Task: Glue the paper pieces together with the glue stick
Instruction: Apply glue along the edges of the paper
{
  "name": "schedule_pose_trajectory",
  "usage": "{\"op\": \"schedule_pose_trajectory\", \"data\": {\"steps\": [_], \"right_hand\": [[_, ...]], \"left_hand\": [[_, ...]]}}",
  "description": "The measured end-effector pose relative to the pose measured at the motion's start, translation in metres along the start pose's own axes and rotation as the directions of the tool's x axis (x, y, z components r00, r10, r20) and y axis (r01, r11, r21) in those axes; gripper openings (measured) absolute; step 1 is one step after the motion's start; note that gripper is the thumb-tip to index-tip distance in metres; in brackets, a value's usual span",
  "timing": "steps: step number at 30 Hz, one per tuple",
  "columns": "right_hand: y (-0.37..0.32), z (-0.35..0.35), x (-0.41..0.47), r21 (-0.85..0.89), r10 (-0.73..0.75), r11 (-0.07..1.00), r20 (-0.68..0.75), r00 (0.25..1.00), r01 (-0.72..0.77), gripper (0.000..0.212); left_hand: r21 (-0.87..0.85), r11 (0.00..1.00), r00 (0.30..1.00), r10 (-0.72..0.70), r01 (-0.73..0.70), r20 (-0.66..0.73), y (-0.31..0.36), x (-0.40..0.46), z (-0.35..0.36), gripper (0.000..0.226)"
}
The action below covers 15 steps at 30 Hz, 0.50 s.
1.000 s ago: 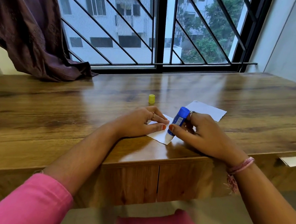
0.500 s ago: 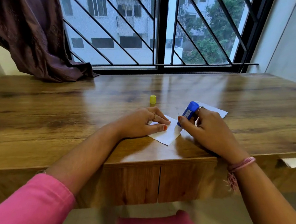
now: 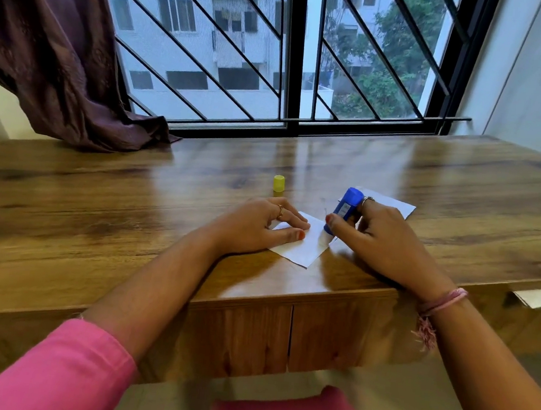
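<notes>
Paper under our hands: on a glossy wood-grain counter (image 3: 95, 221), our left hand (image 3: 260, 225) lies flat, fingers pressed together on a white paper piece (image 3: 304, 247). Our right hand (image 3: 381, 238) pinches a blue cylindrical glue stick (image 3: 344, 208), tilted, tip touching that piece; its label is too blurred to read. A yellow cap (image 3: 278, 183) stands nearby, a second sheet (image 3: 391, 205) behind.

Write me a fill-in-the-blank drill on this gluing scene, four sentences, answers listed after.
1. The right hand grips a glue stick whose body is ____.
2. The left hand lies flat on the near paper piece, pinning it to the ____.
3. The small cap standing alone beyond the left hand is ____.
4. The second paper piece lies beyond the ____ hand.

Answers: blue; table; yellow; right
</notes>
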State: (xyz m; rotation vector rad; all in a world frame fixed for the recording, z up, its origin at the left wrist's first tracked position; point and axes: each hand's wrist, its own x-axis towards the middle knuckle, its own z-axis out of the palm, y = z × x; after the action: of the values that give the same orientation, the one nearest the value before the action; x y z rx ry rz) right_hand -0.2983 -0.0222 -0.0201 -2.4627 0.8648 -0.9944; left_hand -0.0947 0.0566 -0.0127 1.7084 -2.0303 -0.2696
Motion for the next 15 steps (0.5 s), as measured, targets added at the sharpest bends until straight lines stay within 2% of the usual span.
{"op": "schedule_pose_trajectory", "data": {"steps": [3,7,11,15], "right_hand": [[0.001,-0.001,0.001,-0.025,0.023,0.999,-0.030,0.999,-0.024,0.037],[-0.004,-0.002,-0.003,0.068,-0.057,0.996,0.055,0.997,0.053,0.029],[-0.004,-0.002,-0.003,0.079,-0.068,0.995,0.057,0.996,0.064,0.028],[-0.010,-0.002,-0.006,0.169,-0.190,0.971,0.135,0.972,0.167,0.037]], "left_hand": [[-0.012,1.000,1.000,-0.003,0.003,-0.011,0.000,-0.001,0.000,0.026],[-0.006,1.000,1.000,0.003,-0.003,-0.010,0.002,-0.001,0.000,0.027],[-0.022,1.000,1.000,0.003,-0.004,-0.014,0.002,-0.001,0.000,0.027],[-0.037,0.999,1.000,0.011,-0.012,-0.017,0.004,-0.002,0.000,0.026]]}}
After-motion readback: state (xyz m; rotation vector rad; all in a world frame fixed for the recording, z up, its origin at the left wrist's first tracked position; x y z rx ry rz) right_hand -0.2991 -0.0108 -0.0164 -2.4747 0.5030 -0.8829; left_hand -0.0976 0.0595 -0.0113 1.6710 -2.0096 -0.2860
